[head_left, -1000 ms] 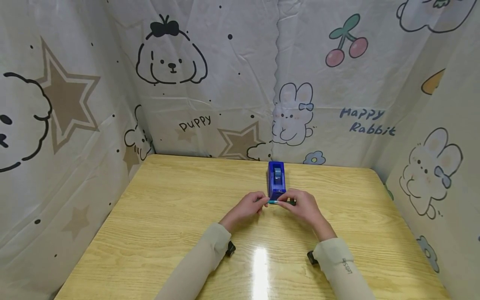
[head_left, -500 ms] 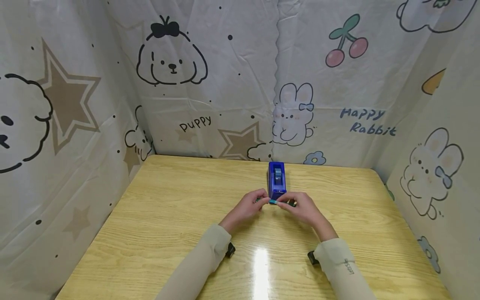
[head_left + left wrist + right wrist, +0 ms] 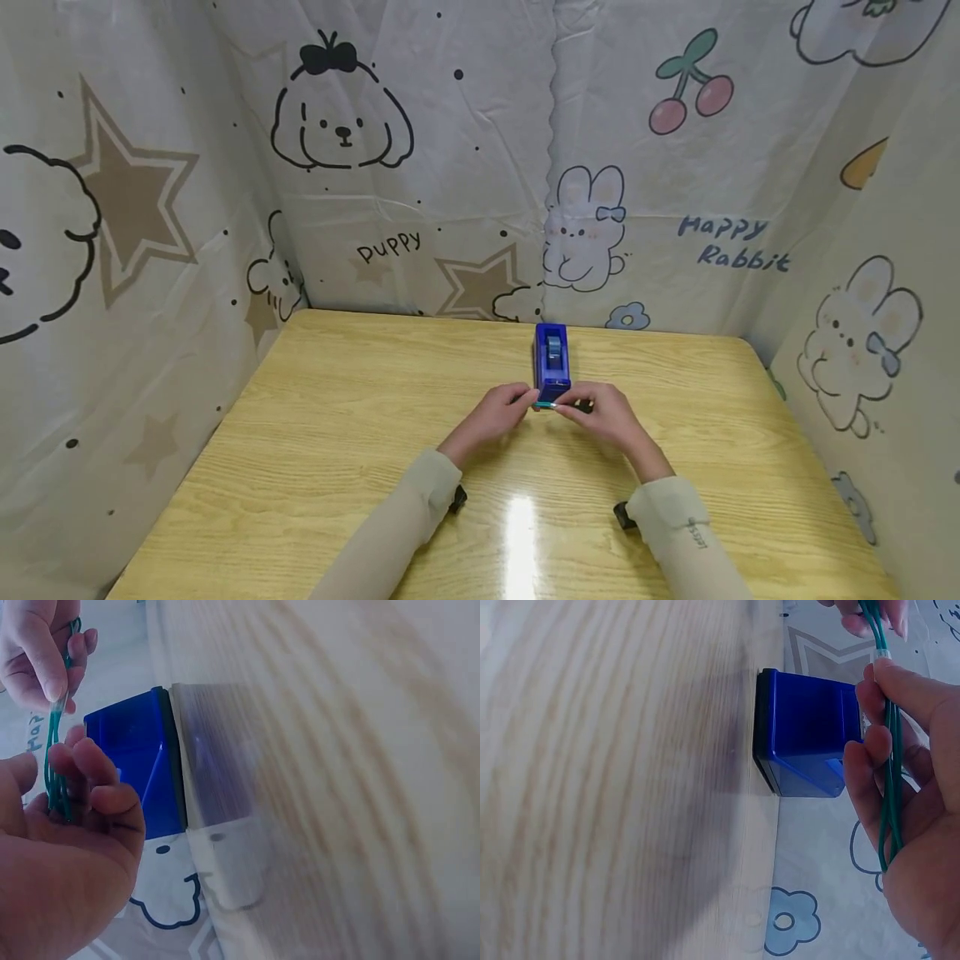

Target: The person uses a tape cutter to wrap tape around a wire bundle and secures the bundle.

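Observation:
A folded bundle of thin green cord (image 3: 891,780) stretches between the two hands, in front of the blue tape dispenser (image 3: 552,367). A strip of clear tape (image 3: 883,654) is around the bundle near its middle. My right hand (image 3: 603,412) pinches the bundle at the tape between thumb and forefinger, and the looped end runs down along its palm in the right wrist view. My left hand (image 3: 497,415) holds the other end, with its fingers curled beside the strands in the left wrist view. Both hands are raised off the table.
The dispenser carries a roll of tape (image 3: 554,348) and stands near the far edge of the wooden table (image 3: 360,383). A printed cloth (image 3: 465,167) hangs behind the table and on both sides. Light glares on the tabletop between the forearms.
Both hands stay in front of the dispenser. The bundle between them tilted slightly half a second ago and is about level now; the left fingers have shifted a little.

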Demonstrator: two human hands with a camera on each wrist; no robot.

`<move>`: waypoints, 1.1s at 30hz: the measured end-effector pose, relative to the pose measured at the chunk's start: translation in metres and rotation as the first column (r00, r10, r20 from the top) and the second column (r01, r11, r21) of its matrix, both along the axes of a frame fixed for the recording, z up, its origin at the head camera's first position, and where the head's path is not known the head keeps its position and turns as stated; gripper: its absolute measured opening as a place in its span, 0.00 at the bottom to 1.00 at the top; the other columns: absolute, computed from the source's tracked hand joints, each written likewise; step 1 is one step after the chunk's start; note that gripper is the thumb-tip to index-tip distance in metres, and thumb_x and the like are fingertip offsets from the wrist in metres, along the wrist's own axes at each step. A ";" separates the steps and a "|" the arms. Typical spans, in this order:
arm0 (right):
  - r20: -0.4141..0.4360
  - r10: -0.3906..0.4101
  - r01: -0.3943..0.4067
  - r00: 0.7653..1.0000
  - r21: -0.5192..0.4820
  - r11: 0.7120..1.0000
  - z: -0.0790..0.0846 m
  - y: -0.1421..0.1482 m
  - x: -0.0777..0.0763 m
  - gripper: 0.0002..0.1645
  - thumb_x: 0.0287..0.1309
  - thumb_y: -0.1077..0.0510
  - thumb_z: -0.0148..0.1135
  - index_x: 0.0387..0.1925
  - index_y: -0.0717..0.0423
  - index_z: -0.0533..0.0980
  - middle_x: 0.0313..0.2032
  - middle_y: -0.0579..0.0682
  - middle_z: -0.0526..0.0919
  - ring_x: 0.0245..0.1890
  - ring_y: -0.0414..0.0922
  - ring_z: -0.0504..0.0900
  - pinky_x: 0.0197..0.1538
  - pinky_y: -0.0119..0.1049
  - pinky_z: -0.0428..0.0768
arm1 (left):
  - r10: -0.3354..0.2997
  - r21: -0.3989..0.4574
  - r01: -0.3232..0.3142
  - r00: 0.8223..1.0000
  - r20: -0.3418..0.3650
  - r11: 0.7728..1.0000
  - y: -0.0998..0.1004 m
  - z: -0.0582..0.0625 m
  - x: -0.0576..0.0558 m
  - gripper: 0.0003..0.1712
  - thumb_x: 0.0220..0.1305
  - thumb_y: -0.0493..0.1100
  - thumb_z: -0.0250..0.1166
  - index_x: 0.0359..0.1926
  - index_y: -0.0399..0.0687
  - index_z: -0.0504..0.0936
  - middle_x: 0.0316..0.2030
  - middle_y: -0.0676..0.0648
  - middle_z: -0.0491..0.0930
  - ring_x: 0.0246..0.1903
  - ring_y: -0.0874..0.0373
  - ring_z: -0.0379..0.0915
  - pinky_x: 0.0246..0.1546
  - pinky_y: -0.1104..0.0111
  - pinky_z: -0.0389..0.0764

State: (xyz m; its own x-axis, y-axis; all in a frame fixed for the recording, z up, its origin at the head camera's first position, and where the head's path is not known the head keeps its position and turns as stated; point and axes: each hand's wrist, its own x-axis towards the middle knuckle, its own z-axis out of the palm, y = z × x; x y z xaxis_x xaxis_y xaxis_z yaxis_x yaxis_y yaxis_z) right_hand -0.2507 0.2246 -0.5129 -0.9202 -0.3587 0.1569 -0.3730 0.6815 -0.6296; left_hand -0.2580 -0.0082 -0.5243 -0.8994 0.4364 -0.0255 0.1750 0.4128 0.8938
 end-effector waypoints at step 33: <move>0.103 0.013 -0.007 0.995 -0.057 0.998 0.003 0.002 0.002 0.04 0.67 0.54 0.70 0.38 0.48 0.88 0.34 0.43 0.85 0.36 0.43 0.78 0.41 0.37 0.76 | -0.047 0.038 0.049 0.998 -0.038 0.998 0.001 -0.002 0.005 0.12 0.81 0.46 0.55 0.37 0.50 0.78 0.28 0.47 0.72 0.26 0.59 0.65 0.30 0.69 0.69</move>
